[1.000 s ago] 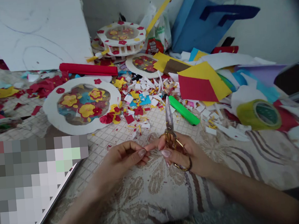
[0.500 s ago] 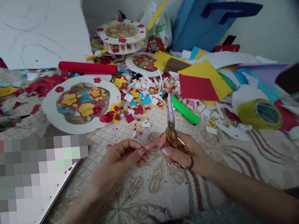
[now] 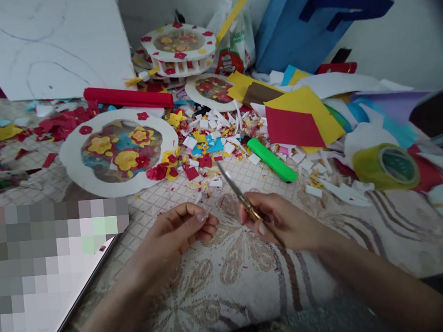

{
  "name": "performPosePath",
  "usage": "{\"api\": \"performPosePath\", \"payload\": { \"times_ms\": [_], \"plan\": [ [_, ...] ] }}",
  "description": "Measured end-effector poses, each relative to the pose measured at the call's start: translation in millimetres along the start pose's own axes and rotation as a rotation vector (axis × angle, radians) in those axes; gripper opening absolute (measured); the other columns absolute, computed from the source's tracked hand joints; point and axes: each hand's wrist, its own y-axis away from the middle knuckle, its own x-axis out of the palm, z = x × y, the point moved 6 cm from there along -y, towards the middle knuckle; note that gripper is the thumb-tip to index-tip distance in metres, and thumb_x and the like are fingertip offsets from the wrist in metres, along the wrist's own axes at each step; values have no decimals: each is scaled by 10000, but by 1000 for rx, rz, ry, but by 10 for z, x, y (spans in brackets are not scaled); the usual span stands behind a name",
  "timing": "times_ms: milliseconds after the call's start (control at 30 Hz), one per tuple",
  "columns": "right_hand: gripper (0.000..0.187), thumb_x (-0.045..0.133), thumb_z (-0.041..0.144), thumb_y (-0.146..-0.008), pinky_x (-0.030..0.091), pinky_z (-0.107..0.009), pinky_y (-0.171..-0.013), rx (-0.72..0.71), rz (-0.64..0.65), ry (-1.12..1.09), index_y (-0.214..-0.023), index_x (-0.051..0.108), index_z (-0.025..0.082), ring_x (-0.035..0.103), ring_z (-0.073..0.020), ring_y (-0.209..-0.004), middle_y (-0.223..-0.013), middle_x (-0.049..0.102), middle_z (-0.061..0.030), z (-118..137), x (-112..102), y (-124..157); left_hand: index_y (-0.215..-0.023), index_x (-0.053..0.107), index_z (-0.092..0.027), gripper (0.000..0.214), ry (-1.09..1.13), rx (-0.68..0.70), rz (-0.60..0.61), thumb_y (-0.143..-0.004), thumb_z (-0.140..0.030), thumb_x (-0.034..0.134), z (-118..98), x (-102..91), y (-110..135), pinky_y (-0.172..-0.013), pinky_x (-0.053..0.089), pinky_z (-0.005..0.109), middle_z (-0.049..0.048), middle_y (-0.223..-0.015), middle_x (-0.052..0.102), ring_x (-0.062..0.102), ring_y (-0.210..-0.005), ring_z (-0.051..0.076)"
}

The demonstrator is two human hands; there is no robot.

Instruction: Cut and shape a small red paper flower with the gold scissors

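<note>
My right hand (image 3: 277, 220) grips a pair of gold-handled scissors (image 3: 239, 194), blades together and pointing up and to the left. My left hand (image 3: 177, 236) rests on the patterned cloth (image 3: 223, 283) a little to the left, fingertips pinched together on something too small to make out. The two hands are a short gap apart. Just beyond them lie scattered paper scraps (image 3: 212, 141) in white, red, yellow and blue.
A white disc with paper flowers (image 3: 118, 151) lies at the left, a red paper roll (image 3: 127, 97) behind it. A green marker (image 3: 271, 159), red and yellow sheets (image 3: 298, 119), a yellow tape roll (image 3: 386, 166), a blue bag (image 3: 303, 31) and a tiered disc model (image 3: 177, 49) crowd the back and right.
The hands have drawn apart. My right hand turned, swinging the scissor blades from straight up to a leftward slant.
</note>
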Motion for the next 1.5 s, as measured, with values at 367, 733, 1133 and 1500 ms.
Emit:
{"api": "performPosePath", "payload": {
  "times_ms": [367, 733, 1133, 1500],
  "plan": [
    [514, 387, 652, -841, 245, -220, -488, -23, 362, 245, -686, 423, 164, 325, -78, -530, -597, 390, 39, 0, -81, 45, -747, 632, -146, 112, 119, -4, -52, -744, -240, 692, 2, -71, -28, -659, 511, 190, 40, -768, 708, 645, -678, 101],
    [491, 389, 595, -876, 191, -220, -479, -16, 409, 263, -630, 360, 171, 270, -63, -500, -561, 272, 68, -51, -45, 38, -735, 647, -136, 140, 81, -18, -74, -724, -259, 713, 3, -91, -17, -652, 515, 180, 39, -764, 703, 644, -672, 97],
    [390, 438, 438, -908, 189, -198, -461, 13, 408, 304, -632, 370, 170, 253, -60, -483, -543, 248, 74, -50, -23, 43, -716, 640, -135, 133, 91, -29, -62, -704, -237, 724, -5, -67, -11, -646, 502, 201, 48, -779, 709, 638, -663, 103],
    [394, 432, 425, -916, 219, -197, -459, 39, 405, 346, -629, 451, 156, 307, -63, -473, -515, 337, 64, -33, -20, 30, -733, 637, -137, 103, 77, -18, -60, -728, -218, 699, -6, -76, -12, -656, 497, 210, 53, -791, 711, 636, -667, 104]
  ]
}}
